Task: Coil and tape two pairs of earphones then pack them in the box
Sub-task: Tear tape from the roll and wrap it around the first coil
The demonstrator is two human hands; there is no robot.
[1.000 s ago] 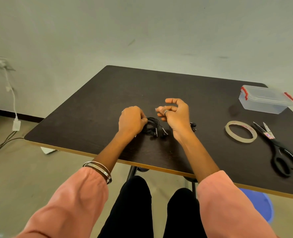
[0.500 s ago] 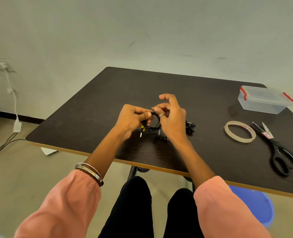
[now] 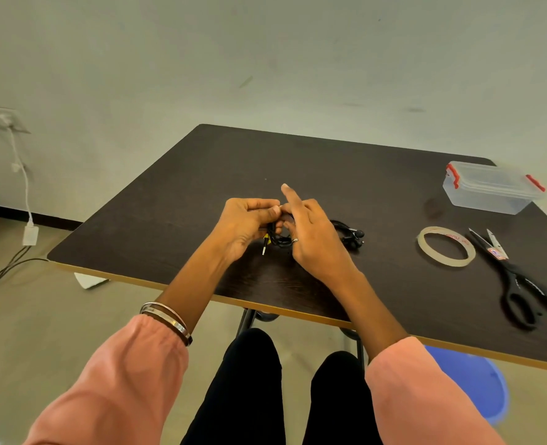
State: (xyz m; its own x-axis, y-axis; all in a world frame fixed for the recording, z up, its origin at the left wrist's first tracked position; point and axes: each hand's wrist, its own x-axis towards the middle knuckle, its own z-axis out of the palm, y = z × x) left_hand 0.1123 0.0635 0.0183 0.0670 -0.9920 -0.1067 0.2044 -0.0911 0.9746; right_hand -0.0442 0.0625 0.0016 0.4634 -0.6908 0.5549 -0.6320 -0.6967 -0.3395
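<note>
Both hands meet over the dark table, near its front edge. The left hand curls its fingers round a black coiled earphone, thumb pressed toward the right fingertips; the jack plug hangs below them, pointing down. The right hand pinches the same coil, index finger raised straight up and away. Just right of its knuckles lies the second earphone pair. Farther right sit the tape roll, scissors and lidded box.

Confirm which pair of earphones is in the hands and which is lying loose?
The coiled pair with the jack hanging down is held between left hand and right hand. The other pair lies on the table, right of the right hand.
</note>
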